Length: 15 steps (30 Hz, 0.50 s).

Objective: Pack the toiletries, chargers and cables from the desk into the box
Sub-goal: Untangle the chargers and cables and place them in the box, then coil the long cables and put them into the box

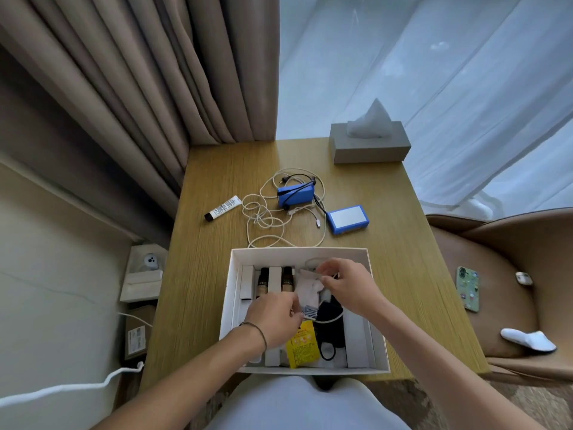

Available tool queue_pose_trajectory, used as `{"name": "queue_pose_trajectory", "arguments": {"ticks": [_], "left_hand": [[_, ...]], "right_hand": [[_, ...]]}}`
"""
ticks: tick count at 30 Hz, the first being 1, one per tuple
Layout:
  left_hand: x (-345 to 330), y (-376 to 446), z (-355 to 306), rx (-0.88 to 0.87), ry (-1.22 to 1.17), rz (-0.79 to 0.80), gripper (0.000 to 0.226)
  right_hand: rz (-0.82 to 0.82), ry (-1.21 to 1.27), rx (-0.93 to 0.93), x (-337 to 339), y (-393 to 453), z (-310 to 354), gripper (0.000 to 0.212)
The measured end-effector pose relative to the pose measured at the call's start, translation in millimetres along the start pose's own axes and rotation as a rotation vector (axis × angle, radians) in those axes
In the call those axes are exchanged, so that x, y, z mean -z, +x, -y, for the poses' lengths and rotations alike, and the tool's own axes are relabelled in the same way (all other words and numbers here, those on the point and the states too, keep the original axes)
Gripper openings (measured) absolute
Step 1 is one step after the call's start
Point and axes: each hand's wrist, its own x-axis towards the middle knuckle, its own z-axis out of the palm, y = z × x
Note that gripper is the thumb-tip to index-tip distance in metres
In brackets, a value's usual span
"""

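Observation:
A white box sits at the desk's near edge. Inside it stand two dark bottles, a yellow packet, a black mask and white dividers. My left hand and my right hand are both inside the box, pinching a white packet between them. Beyond the box lie a tangled white cable, a blue charger with black leads, a blue-and-white power bank and a white tube with a black cap.
A grey tissue box stands at the desk's far right corner. Curtains hang behind the desk. To the right, a brown chair holds a phone, an earbud case and a white sock. Small boxes and a white cord lie on the floor at left.

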Motion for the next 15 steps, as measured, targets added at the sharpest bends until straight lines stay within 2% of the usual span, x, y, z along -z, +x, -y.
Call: {"name": "queue_pose_trajectory", "arguments": {"ticks": [10, 15], "left_hand": [[83, 22, -4, -0.120, -0.158, -0.280, 0.013], [107, 47, 11, -0.077, -0.155, -0.355, 0.012]], "right_hand": [[-0.101, 0.110, 0.122, 35, 40, 43, 0.013], [-0.097, 0.114, 0.151, 42, 70, 63, 0.014]]}}
